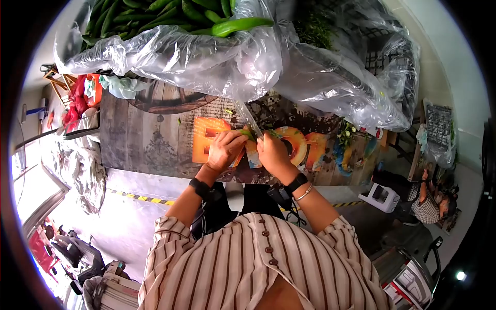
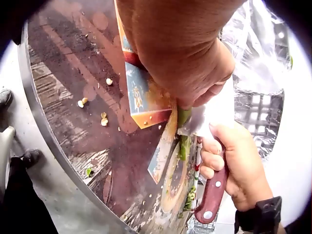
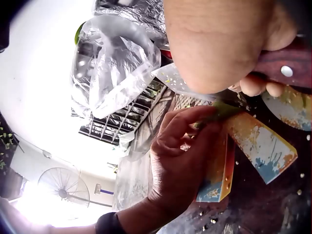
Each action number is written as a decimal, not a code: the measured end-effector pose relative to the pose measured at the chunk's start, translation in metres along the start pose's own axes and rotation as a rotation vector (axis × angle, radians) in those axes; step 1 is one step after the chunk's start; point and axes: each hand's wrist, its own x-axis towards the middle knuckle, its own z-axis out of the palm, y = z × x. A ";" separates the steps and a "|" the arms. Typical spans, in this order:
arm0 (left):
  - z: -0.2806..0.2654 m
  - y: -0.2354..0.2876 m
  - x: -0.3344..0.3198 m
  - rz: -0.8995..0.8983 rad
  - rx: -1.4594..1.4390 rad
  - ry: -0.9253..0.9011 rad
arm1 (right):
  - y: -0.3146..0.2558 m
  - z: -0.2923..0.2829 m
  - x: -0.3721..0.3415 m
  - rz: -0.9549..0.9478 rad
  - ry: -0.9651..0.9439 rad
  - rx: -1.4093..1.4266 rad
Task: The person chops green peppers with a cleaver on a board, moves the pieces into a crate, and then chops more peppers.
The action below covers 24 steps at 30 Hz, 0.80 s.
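Note:
My left hand (image 1: 226,150) holds a green pepper (image 3: 225,111) down on the printed table, its fingers bent around it. A knife (image 1: 249,119) is in my right hand (image 1: 274,155), the fingers curled round its red-brown riveted handle (image 2: 214,187). The broad blade lies right at the pepper, close beside the left fingertips. In the left wrist view, a cut green piece (image 2: 184,146) lies by the blade, and chopped green bits (image 2: 190,197) are scattered further along. Most of the pepper is hidden by the left hand.
Beyond the hands stands a plastic-lined crate heaped with green peppers (image 1: 139,18). Another plastic-lined crate (image 1: 356,93) holds greens at the right. Pale seeds (image 2: 104,121) dot the table top (image 2: 97,161). A seated person (image 1: 428,201) is at the far right.

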 end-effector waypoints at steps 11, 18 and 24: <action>0.006 0.001 0.005 -0.056 0.026 0.037 | -0.005 -0.030 -0.014 0.011 -0.092 0.040; 0.008 0.000 0.009 -0.081 0.014 0.032 | -0.014 -0.035 -0.031 -0.012 -0.182 -0.088; 0.011 -0.002 0.011 -0.075 0.062 0.030 | -0.017 -0.033 -0.031 -0.032 -0.225 -0.206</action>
